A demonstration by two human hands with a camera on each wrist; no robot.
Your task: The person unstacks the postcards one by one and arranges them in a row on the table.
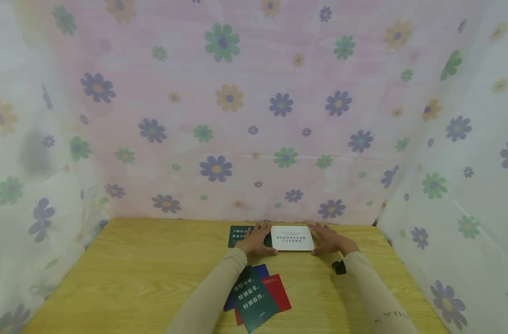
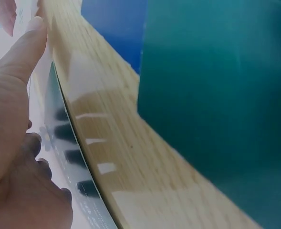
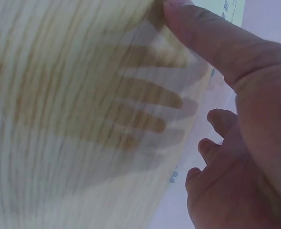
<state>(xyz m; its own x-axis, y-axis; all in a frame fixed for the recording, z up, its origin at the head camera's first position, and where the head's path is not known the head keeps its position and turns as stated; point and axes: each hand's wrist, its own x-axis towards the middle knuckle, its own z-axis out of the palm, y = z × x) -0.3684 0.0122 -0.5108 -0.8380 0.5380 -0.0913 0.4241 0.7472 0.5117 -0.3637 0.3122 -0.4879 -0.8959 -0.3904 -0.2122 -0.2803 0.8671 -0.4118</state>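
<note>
A white card [image 1: 293,238] with dark printed lines lies near the back edge of the table, a thin dark edge showing under its front side. My left hand [image 1: 255,240] is at its left side, thumb and fingers spread, and lies partly over a dark green card [image 1: 235,235] with white writing. On the opposite side my right hand [image 1: 330,239] touches the white card's right edge, thumb at the front corner and fingers at the back. In the right wrist view the thumb [image 3: 202,28] stretches straight toward the card [image 3: 233,9], the other fingers apart from it.
Nearer the front, a dark green card [image 1: 254,297] overlaps a red card [image 1: 281,292] and a blue card [image 1: 261,270]. All lie on the wood-grain table [image 1: 133,278]. A flowered cloth [image 1: 254,116] stands around the back and sides. Something black [image 1: 339,267] is at the right wrist.
</note>
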